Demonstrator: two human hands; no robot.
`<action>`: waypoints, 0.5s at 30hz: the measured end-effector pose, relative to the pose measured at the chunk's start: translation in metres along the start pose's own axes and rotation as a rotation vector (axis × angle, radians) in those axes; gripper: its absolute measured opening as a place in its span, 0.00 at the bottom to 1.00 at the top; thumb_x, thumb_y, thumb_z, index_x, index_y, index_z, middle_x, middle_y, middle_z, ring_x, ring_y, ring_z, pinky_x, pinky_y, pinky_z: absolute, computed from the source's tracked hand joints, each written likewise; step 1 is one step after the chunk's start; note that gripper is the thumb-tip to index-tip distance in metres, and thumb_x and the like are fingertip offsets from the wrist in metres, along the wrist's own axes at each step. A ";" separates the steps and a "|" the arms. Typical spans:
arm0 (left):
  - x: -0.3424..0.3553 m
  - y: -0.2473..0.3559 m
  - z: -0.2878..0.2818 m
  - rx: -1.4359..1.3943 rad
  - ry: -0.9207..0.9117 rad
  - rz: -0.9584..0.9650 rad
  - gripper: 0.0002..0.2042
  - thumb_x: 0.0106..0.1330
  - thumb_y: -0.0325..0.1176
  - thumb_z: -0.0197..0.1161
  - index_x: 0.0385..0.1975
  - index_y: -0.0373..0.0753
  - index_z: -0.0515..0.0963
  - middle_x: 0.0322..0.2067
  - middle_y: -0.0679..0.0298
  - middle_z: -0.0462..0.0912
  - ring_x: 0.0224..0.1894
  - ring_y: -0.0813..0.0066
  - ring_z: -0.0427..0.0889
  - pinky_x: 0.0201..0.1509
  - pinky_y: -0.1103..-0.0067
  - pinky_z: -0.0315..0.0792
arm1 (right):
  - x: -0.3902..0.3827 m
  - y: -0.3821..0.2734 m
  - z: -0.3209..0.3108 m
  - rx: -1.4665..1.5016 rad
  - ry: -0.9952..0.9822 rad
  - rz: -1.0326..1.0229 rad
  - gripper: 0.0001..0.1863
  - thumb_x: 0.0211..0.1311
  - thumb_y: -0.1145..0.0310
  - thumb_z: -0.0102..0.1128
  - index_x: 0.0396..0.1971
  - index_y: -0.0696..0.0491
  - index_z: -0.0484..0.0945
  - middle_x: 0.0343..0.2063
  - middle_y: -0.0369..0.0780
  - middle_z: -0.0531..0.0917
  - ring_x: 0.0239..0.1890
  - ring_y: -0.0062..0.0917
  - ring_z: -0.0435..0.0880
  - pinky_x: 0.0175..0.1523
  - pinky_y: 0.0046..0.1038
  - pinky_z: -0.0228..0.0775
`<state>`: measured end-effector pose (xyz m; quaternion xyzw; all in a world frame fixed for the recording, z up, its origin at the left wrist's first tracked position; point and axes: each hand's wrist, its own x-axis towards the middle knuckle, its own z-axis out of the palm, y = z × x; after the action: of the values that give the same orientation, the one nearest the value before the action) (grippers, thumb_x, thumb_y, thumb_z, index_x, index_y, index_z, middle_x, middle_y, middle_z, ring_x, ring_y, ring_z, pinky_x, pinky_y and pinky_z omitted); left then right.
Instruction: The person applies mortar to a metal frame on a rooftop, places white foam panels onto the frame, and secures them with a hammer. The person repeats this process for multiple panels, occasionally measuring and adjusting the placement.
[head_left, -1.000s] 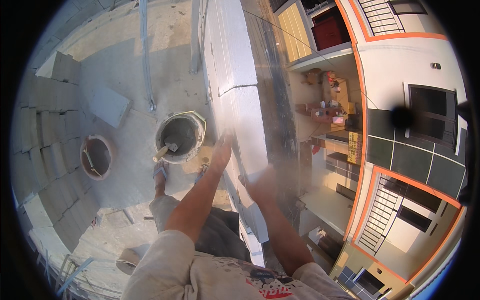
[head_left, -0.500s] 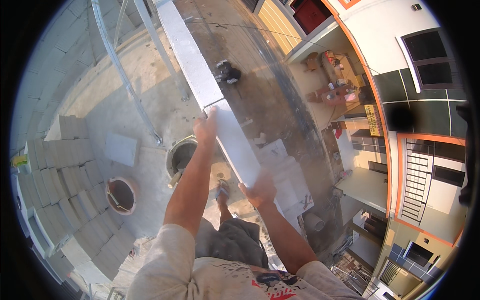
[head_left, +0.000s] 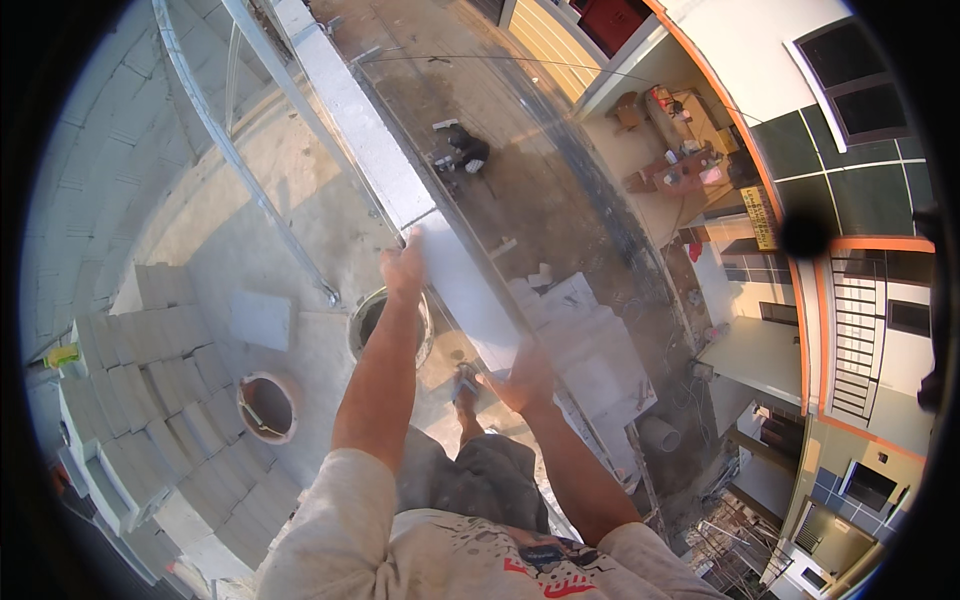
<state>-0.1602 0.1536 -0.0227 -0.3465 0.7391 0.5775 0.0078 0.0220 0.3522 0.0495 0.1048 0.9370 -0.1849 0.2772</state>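
Observation:
A white lightweight concrete block (head_left: 465, 290) lies on top of a narrow wall, end to end with a row of similar blocks (head_left: 365, 130). A thin dark joint shows between them. My left hand (head_left: 403, 268) grips the block's left edge close to that joint, its fingers partly hidden. At the block's near end, my right hand (head_left: 522, 380) is wrapped over the end, smeared by motion. Both arms reach forward.
Stacked grey blocks (head_left: 170, 390) stand at left, near two round bucket-like containers, one orange-rimmed (head_left: 268, 408), the other (head_left: 425, 330) partly behind my left arm. A metal pole (head_left: 250, 175) slants down. Right of the wall lie white sheets (head_left: 590, 350); a person (head_left: 465, 150) is below.
The dark joint between the block and the row looks narrower, and the block sits more in line with it. Both hands stay on the block. The whole view has shifted slightly.

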 end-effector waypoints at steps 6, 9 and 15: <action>0.008 0.001 -0.006 0.091 -0.059 -0.052 0.28 0.62 0.49 0.66 0.41 0.22 0.78 0.39 0.47 0.81 0.43 0.63 0.78 0.51 0.70 0.69 | -0.070 0.081 -0.009 0.320 0.348 -0.005 0.35 0.57 0.62 0.63 0.61 0.62 0.63 0.57 0.58 0.68 0.61 0.53 0.65 0.67 0.46 0.53; 0.021 0.002 -0.011 0.092 -0.156 -0.108 0.29 0.62 0.49 0.66 0.45 0.21 0.77 0.46 0.45 0.80 0.49 0.58 0.78 0.56 0.69 0.68 | -0.134 0.116 -0.004 0.229 0.362 0.096 0.35 0.56 0.63 0.64 0.60 0.63 0.63 0.56 0.58 0.69 0.60 0.53 0.66 0.65 0.46 0.56; 0.031 0.003 -0.012 0.076 -0.172 -0.146 0.28 0.64 0.47 0.64 0.46 0.21 0.77 0.42 0.50 0.81 0.43 0.62 0.78 0.49 0.68 0.70 | -0.240 0.109 0.037 0.240 0.518 0.304 0.30 0.57 0.67 0.63 0.57 0.63 0.66 0.54 0.57 0.70 0.58 0.52 0.68 0.63 0.47 0.59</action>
<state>-0.1806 0.1274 -0.0291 -0.3481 0.7298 0.5747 0.1261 0.2709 0.4141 0.1231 0.3190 0.9215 -0.2179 0.0397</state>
